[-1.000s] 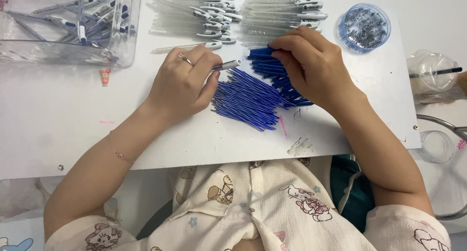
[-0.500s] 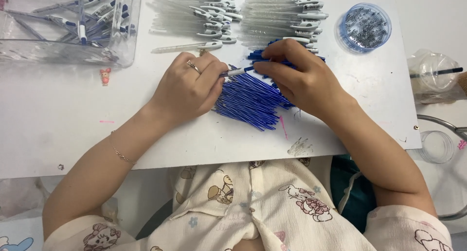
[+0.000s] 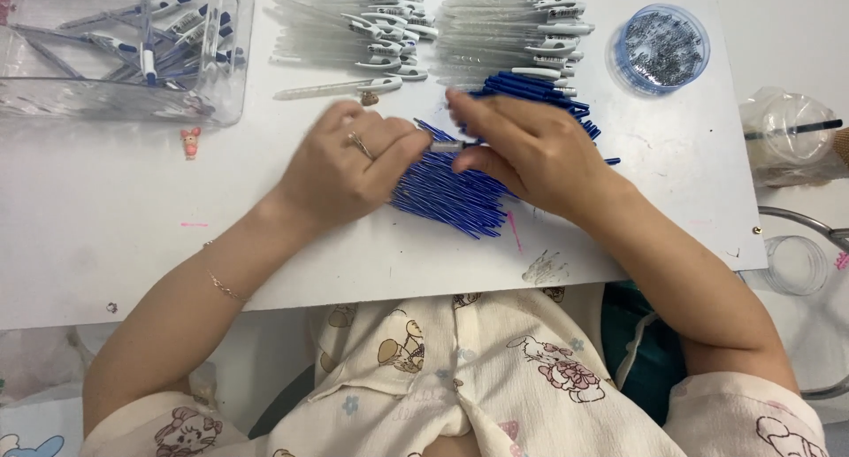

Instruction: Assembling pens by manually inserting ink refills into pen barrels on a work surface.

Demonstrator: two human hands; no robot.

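The left hand [image 3: 354, 169] and right hand [image 3: 522, 147] meet fingertip to fingertip, pinching one small pen part [image 3: 447, 145] between them — probably a barrel end, though it is blurred. Beneath both hands lies a heap of blue refills [image 3: 460, 187], within easy reach; clear pen barrels [image 3: 424, 23] lie in rows beyond the fingers.

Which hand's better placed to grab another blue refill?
Probably right: the right hand lies on the blue refills. The left hand, beside them, pinches a pen barrel.
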